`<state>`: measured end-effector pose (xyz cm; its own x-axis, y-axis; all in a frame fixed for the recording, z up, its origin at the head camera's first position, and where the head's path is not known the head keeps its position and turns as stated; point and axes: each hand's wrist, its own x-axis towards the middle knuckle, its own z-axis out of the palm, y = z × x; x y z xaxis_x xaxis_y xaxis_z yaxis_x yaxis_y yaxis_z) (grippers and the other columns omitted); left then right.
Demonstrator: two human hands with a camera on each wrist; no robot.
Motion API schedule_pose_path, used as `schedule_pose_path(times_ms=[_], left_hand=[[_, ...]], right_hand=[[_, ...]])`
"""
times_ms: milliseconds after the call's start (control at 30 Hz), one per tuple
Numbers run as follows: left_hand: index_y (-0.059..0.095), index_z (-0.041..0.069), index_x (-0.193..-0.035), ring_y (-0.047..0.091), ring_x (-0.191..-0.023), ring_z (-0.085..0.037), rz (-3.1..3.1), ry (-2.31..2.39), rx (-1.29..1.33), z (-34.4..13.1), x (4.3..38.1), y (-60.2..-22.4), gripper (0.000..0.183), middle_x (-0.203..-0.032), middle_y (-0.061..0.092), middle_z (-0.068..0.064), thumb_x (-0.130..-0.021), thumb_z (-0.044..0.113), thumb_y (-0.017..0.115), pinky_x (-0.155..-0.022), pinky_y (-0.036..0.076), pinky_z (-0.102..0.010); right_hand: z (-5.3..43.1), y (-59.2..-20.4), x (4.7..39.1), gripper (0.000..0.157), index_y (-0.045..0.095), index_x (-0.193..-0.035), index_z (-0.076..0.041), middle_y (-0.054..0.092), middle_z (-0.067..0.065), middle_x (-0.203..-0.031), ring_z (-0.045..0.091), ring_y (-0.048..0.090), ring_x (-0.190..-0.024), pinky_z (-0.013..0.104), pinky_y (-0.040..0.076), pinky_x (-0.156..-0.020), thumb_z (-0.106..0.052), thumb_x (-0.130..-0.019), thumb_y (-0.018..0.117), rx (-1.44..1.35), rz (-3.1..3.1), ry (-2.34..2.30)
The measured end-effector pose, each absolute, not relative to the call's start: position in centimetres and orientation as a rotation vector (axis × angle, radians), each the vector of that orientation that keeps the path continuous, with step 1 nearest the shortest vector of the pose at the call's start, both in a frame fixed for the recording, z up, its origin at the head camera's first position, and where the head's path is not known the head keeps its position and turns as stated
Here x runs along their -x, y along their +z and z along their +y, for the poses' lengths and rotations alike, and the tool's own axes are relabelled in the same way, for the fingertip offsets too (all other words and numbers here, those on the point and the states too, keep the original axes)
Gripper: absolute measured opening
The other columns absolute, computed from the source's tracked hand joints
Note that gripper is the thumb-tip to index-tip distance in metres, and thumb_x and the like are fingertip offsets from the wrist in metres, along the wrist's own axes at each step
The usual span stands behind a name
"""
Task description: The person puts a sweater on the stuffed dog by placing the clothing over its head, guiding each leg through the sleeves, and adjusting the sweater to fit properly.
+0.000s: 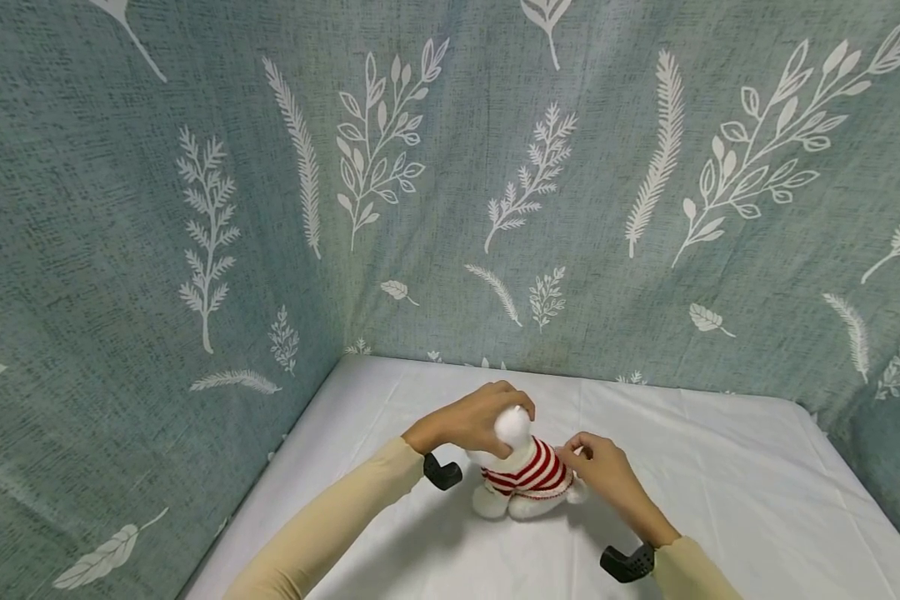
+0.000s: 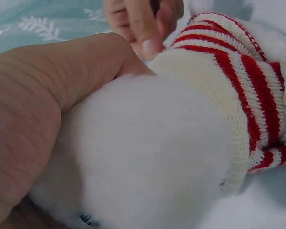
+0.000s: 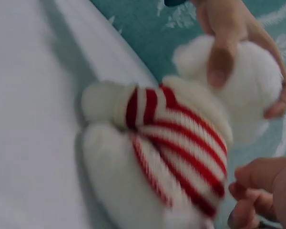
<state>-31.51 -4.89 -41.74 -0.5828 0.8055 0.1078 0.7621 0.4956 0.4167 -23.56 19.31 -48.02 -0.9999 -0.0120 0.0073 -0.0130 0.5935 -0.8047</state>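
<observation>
A white plush toy (image 1: pixel 512 427) in a red-and-white striped knitted sweater (image 1: pixel 540 471) sits on the white surface. My left hand (image 1: pixel 483 417) grips its fluffy head, thumb on the near side and fingers round the far side. In the left wrist view that head (image 2: pixel 152 148) fills the middle, beside the sweater's cream collar (image 2: pixel 195 76). Close behind the toy's back is my right hand (image 1: pixel 600 467), its fingers loosely bent. A narrow gap shows between these fingers (image 3: pixel 250 176) and the striped sweater (image 3: pixel 190 143) in the right wrist view.
The toy rests on a white cloth-covered table (image 1: pixel 720 475). Teal fabric with white leaf prints (image 1: pixel 450 183) stands behind it and along the left side. A black wrist device (image 1: pixel 441 473) sits on the left wrist, and another black device (image 1: pixel 627 563) on the right.
</observation>
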Motion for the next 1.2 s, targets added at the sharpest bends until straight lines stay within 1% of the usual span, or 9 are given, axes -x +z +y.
schedule_pose_path(times_ms=[167,367,467,633,700,767,933,1033,1200], left_hand=[[0.063,0.024,-0.123,0.049,-0.116,-0.019,2.624,0.644,-1.415,-4.6,31.5,-41.8,0.053,-0.129,0.056,-0.002,-0.076,0.014,0.085,-0.085,0.048,-0.032],[0.063,0.023,-0.123,0.049,-0.118,-0.019,2.647,0.597,-1.445,-4.2,31.5,-42.1,0.053,-0.129,0.055,-0.004,-0.077,0.014,0.087,-0.085,0.047,-0.029],[0.063,0.023,-0.123,0.050,-0.118,-0.019,2.652,0.595,-1.439,-4.2,31.4,-42.2,0.053,-0.129,0.055,-0.004,-0.076,0.014,0.087,-0.085,0.048,-0.029],[0.063,0.024,-0.122,0.050,-0.118,-0.020,2.651,0.619,-1.430,-4.5,31.5,-42.1,0.053,-0.128,0.057,-0.004,-0.076,0.014,0.087,-0.086,0.048,-0.031],[0.063,0.024,-0.122,0.049,-0.118,-0.020,2.653,0.629,-1.425,-4.6,31.5,-42.1,0.053,-0.128,0.056,-0.004,-0.076,0.015,0.087,-0.086,0.049,-0.032],[0.063,0.025,-0.121,0.049,-0.118,-0.020,2.651,0.636,-1.421,-4.7,31.5,-42.1,0.053,-0.128,0.055,-0.004,-0.075,0.016,0.087,-0.086,0.049,-0.032],[0.063,0.025,-0.123,0.049,-0.116,-0.021,2.645,0.640,-1.405,-4.9,31.5,-42.2,0.054,-0.128,0.054,-0.005,-0.076,0.016,0.087,-0.084,0.049,-0.031],[0.063,0.025,-0.124,0.049,-0.116,-0.021,2.649,0.641,-1.394,-5.0,31.5,-42.2,0.054,-0.128,0.054,-0.005,-0.076,0.016,0.087,-0.084,0.049,-0.032],[0.063,0.025,-0.124,0.049,-0.117,-0.021,2.644,0.641,-1.387,-5.0,31.4,-42.1,0.053,-0.129,0.054,-0.005,-0.077,0.016,0.087,-0.085,0.049,-0.032]], right_hand=[[17.0,-47.4,24.5,0.023,0.070,-0.088,-0.012,0.059,0.000,-0.072,0.015,0.050,-0.062,0.031,0.042,-0.057,-0.033,-0.097,0.072,-0.119,-2.755,1.478],[15.7,-47.0,25.1,0.014,0.071,-0.082,-0.009,0.059,0.000,-0.069,0.015,0.045,-0.062,0.030,0.039,-0.057,-0.018,-0.093,0.070,-0.115,-2.718,1.538],[15.7,-47.0,25.2,0.012,0.073,-0.085,-0.010,0.062,0.000,-0.075,0.016,0.049,-0.067,0.031,0.041,-0.060,-0.017,-0.094,0.070,-0.128,-2.711,1.562],[17.4,-47.7,25.6,0.017,0.074,-0.092,-0.008,0.065,0.001,-0.080,0.017,0.054,-0.070,0.032,0.044,-0.062,-0.023,-0.099,0.067,-0.077,-2.776,1.423],[18.4,-48.2,25.6,0.022,0.072,-0.089,-0.006,0.061,0.001,-0.075,0.016,0.051,-0.066,0.031,0.042,-0.059,-0.024,-0.100,0.064,-0.021,-2.842,1.357],[19.2,-48.7,25.6,0.028,0.069,-0.083,-0.005,0.055,-0.001,-0.069,0.014,0.044,-0.058,0.029,0.038,-0.054,-0.025,-0.100,0.063,0.042,-2.908,1.385],[20.3,-49.6,25.7,0.033,0.067,-0.077,-0.006,0.040,-0.003,-0.058,0.011,0.027,-0.050,0.027,0.029,-0.050,-0.027,-0.102,0.062,0.131,-2.909,1.717],[20.6,-49.9,25.9,0.032,0.065,-0.073,-0.008,0.038,-0.004,-0.057,0.011,0.027,-0.051,0.027,0.030,-0.051,-0.024,-0.101,0.064,0.113,-2.881,1.769],[20.7,-50.3,26.0,0.035,0.057,-0.064,-0.011,0.044,-0.002,-0.061,0.014,0.036,-0.057,0.030,0.035,-0.056,-0.017,-0.098,0.066,0.175,-2.918,1.674]])
